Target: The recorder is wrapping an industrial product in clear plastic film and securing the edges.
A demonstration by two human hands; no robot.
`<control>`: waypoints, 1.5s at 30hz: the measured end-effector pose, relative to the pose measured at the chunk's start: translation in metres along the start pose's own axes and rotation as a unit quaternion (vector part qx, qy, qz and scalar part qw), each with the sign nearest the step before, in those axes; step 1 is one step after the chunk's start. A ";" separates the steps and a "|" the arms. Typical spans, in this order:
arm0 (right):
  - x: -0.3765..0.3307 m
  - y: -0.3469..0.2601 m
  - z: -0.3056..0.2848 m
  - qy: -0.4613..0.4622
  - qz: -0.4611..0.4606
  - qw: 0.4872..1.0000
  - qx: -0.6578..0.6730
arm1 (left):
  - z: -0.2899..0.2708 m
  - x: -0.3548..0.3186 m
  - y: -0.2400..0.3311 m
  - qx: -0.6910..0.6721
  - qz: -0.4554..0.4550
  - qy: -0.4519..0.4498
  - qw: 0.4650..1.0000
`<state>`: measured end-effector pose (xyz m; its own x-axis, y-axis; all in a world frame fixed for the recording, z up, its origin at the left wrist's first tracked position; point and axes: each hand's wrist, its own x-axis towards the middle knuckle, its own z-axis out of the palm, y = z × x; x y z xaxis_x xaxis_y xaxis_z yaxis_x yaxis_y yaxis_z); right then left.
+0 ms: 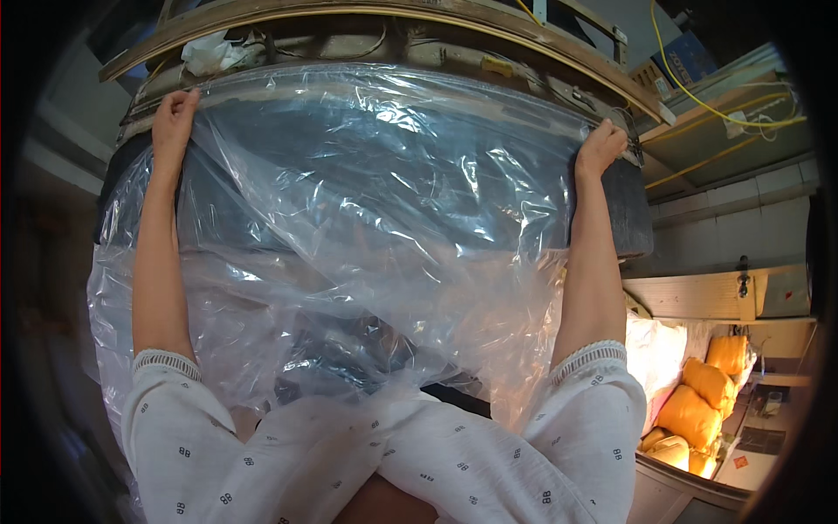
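Note:
A large clear plastic sheet (349, 183) lies spread over a dark flat surface (271, 144) and hangs down over its near edge toward my body. My left hand (175, 118) pinches the sheet's far edge at the upper left. At the upper right my right hand (602, 147) is closed on the same edge. Between the two hands the far edge runs nearly taut, while creases and bright reflections cover the middle. Both my arms are stretched out forward.
A long wooden bar (454, 17) crosses beyond the sheet. Behind the left hand sits a crumpled white plastic piece (214, 54). Yellow cords (698, 106) and a blue box (690, 61) are at the upper right. Several orange bundles (694, 415) lie lit at the lower right.

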<state>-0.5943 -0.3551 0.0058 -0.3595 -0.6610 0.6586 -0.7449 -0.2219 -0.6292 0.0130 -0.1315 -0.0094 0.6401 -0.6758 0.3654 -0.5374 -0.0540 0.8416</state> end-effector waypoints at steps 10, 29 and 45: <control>-0.068 -0.027 -0.088 -0.363 -0.302 0.880 -0.061 | -0.095 -0.101 0.034 0.175 0.156 0.082 0.969; -0.070 -0.037 -0.104 -0.422 -0.332 0.840 -0.080 | -0.086 -0.370 -0.127 -0.022 -0.456 -0.261 0.850; -0.064 -0.002 -0.093 -0.365 -0.298 0.878 -0.087 | -0.147 -0.107 -0.244 0.375 -0.198 0.301 0.854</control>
<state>-0.6221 -0.2455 0.0034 0.5320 -0.7615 0.3702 -0.7756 -0.6137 -0.1478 0.1561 0.0618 -0.1955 0.8983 -0.0069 0.4394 -0.2688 -0.7996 0.5370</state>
